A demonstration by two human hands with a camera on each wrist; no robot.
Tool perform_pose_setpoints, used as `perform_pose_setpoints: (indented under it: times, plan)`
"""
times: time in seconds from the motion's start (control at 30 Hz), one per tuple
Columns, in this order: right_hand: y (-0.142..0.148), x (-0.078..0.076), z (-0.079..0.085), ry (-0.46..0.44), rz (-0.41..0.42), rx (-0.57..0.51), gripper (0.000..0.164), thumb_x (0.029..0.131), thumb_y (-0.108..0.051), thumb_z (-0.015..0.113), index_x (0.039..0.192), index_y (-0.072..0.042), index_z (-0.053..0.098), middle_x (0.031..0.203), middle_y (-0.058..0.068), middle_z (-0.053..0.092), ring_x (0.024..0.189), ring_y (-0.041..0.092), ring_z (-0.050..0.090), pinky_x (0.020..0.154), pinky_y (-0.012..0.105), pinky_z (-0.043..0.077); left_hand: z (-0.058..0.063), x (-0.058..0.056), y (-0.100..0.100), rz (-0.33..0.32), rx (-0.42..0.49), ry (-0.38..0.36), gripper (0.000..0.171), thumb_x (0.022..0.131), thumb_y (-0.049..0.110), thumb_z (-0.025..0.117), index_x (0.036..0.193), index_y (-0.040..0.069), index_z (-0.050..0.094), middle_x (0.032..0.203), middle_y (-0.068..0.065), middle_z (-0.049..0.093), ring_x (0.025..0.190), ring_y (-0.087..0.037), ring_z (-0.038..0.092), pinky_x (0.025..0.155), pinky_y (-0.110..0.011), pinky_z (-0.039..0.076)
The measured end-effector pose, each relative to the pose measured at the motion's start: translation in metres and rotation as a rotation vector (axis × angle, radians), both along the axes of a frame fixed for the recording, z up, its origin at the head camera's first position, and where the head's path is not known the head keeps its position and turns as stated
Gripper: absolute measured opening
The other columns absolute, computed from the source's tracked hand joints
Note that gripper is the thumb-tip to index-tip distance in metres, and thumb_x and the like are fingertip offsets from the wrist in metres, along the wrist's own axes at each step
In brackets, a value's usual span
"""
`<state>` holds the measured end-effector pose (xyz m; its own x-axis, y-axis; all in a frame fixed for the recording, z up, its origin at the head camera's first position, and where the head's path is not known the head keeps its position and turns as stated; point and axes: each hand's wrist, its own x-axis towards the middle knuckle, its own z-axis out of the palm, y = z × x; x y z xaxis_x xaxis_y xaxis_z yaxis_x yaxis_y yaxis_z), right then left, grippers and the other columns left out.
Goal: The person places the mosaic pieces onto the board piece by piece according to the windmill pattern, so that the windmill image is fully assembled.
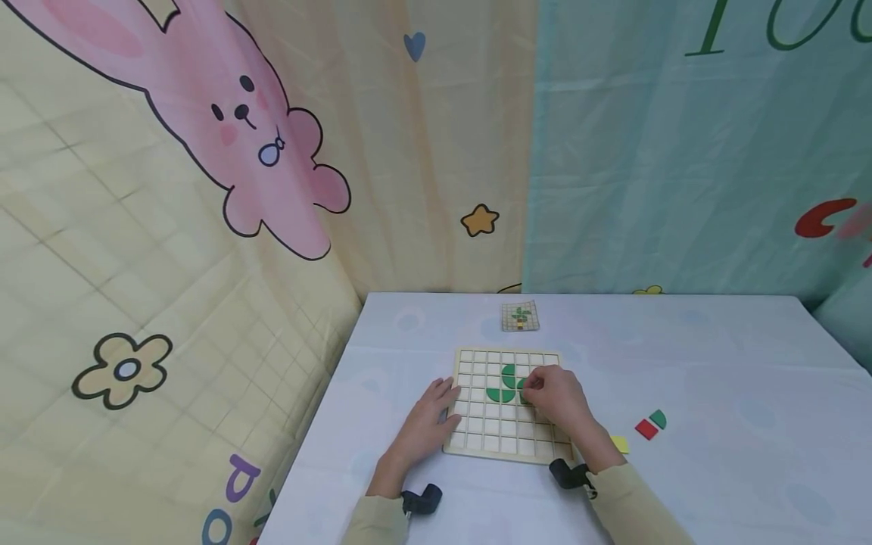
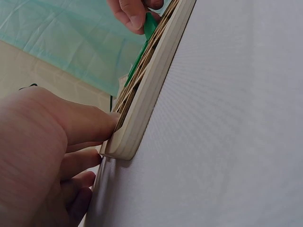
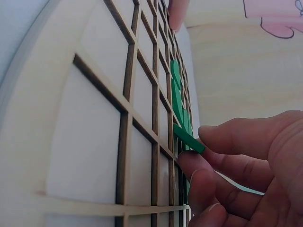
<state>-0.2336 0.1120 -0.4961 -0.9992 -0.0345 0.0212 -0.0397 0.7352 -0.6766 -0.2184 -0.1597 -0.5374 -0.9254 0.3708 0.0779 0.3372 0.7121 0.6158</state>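
Observation:
A wooden grid board (image 1: 497,456) lies on the white-covered table. My left hand (image 1: 429,420) rests at its left edge with fingers spread; in the left wrist view the thumb (image 2: 92,125) touches the frame. Over the upper right part of the grid, my right hand (image 1: 560,393) pinches a green quarter-circle tile (image 3: 190,138) between thumb and fingers. That tile stands tilted, one end at a grid cell. Several green tiles (image 1: 509,372) sit in cells left of the right hand, partly hidden by its fingertips.
A small pattern card (image 1: 521,316) with a green plant design lies behind the board. To the right are a red square tile (image 1: 646,429), a loose green quarter-circle (image 1: 658,418) and a yellow tile (image 1: 619,444), partly covered by the right wrist. Printed curtains (image 1: 436,151) hang behind.

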Motion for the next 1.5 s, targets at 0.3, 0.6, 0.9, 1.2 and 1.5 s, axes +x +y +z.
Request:
perform_pose_setpoints:
  times: [0.3,0.6,0.9,1.2,1.5]
  plan:
    - [-0.002,0.002,0.001,-0.018,0.005,0.03,0.006,0.089,-0.015,0.075,0.086,-0.011,0.077,0.078,-0.004,0.067,0.071,0.014,0.06,0.063,0.035,0.052,-0.001,0.0,0.001,-0.006,-0.003,0.015,0.054,0.1,0.024,0.061,0.15,0.008,0.048,0.162,-0.006,0.033,0.152,-0.028,0.02,0.119,-0.051,0.025]
    - [0.001,0.003,0.005,-0.02,-0.001,0.031,0.006,0.09,-0.015,0.074,0.092,-0.012,0.078,0.084,-0.003,0.07,0.077,0.015,0.063,0.068,0.038,0.055,0.0,0.0,0.001,-0.009,-0.002,0.026,0.054,0.1,0.024,0.062,0.15,0.008,0.048,0.161,-0.007,0.034,0.151,-0.029,0.021,0.118,-0.052,0.026]
    - [0.017,0.008,0.011,0.0,-0.004,0.043,0.01,0.09,-0.017,0.073,0.098,-0.012,0.077,0.085,-0.001,0.066,0.077,0.018,0.058,0.064,0.036,0.051,0.003,0.001,0.0,-0.013,-0.003,0.019,0.053,0.1,0.023,0.062,0.149,0.006,0.048,0.161,-0.008,0.034,0.151,-0.029,0.022,0.118,-0.052,0.026]
    - [0.041,0.011,0.022,-0.012,-0.019,0.044,0.014,0.09,-0.015,0.073,0.104,-0.011,0.075,0.087,0.002,0.066,0.081,0.022,0.059,0.065,0.035,0.053,0.001,0.001,0.0,-0.011,0.01,0.02,0.054,0.101,0.024,0.061,0.15,0.007,0.048,0.161,-0.008,0.033,0.151,-0.029,0.02,0.119,-0.051,0.025]
    - [0.066,0.017,0.023,0.007,-0.019,0.062,0.019,0.09,-0.015,0.075,0.108,-0.008,0.074,0.09,0.002,0.067,0.084,0.023,0.059,0.068,0.035,0.053,0.001,0.001,-0.001,-0.021,0.005,0.033,0.053,0.101,0.023,0.062,0.149,0.006,0.048,0.161,-0.009,0.034,0.151,-0.03,0.022,0.118,-0.052,0.026]
